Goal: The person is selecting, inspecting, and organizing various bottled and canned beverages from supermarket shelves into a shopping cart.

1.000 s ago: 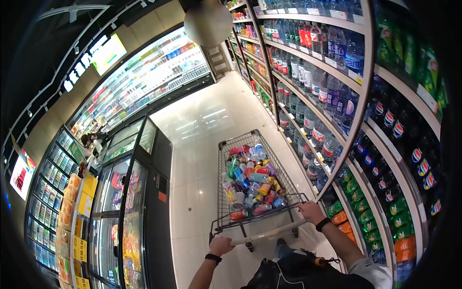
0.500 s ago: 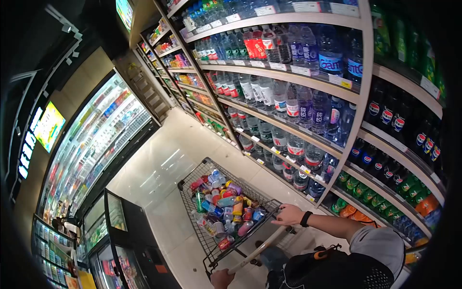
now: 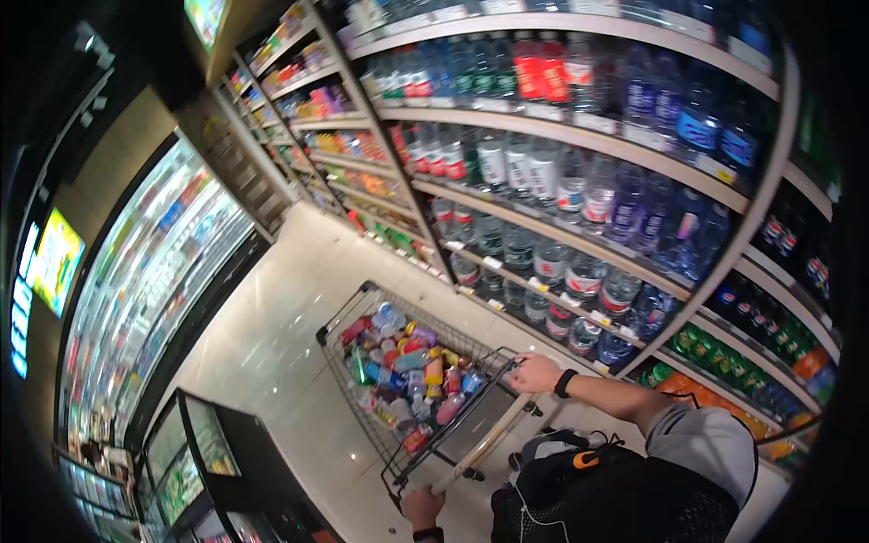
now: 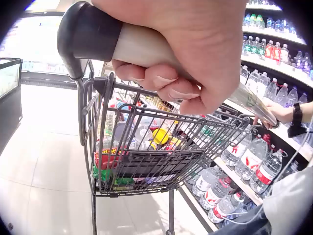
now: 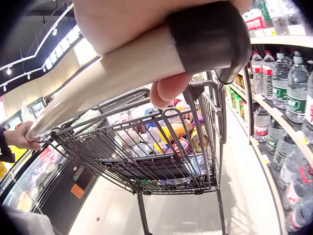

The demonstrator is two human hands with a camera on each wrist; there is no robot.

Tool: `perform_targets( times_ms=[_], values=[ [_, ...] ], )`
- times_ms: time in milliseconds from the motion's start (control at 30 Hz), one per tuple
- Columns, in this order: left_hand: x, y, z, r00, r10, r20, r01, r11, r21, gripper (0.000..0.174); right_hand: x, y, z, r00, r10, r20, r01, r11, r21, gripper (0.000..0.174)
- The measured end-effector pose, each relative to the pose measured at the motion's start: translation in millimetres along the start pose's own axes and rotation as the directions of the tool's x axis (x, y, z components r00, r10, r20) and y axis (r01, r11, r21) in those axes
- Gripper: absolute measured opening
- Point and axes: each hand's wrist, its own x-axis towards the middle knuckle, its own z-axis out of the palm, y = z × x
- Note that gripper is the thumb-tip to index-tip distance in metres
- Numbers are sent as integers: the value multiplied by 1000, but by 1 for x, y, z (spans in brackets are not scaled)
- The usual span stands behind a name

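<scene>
Both hands on cart handle [image 3: 484,443], 1 at each end: left hand [image 4: 186,44] by the black end cap [image 4: 85,32], right hand [image 3: 536,373] opposite. Fingers of both clamped round the bar; wide spacing likely for steering. The cart [image 4: 161,169], full of drinks [image 3: 407,366], stands just beside the water shelves [image 3: 579,136]. Wrist views show the finger wrap; head view only the hands' backs.

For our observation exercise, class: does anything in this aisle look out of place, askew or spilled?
Only the load in the cart: bottles and cans lie jumbled at all angles, while the shelf bottles stand in upright rows. Nothing looks spilled.
</scene>
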Motion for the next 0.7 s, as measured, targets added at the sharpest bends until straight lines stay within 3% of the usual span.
perform_targets(
  times_ms=[33,67,100,200,267,433,533,700],
  values=[
    [10,-9,-3,999,-33,4,33,999,-6,31,16,-2,-7,999,5,-35,-4,999,33,36],
    [17,-17,-5,1000,-26,-2,26,1000,5,33,32,-8,-10,997,24,71,-24,1000,-6,33],
    [33,-25,-8,1000,1,-13,-1,1000,18,34,49,-8,-7,997,13,75,-12,1000,-8,33],
    [78,-44,-20,1000,-17,-22,17,1000,1,32,96,-1,3,996,57,-67,-57,998,4,30],
    [107,-60,-28,999,-22,-46,22,1000,-6,30,130,4,8,995,52,-83,-50,998,24,30],
    [191,-101,-45,997,-40,65,38,998,40,32,220,18,23,989,111,-101,-103,991,81,26],
    [238,-119,-52,998,-63,19,62,996,62,32,271,25,18,985,142,-97,-132,986,103,25],
    [320,-157,-72,999,-48,24,46,995,83,33,363,41,33,975,81,-209,-64,994,85,23]
  ],
)
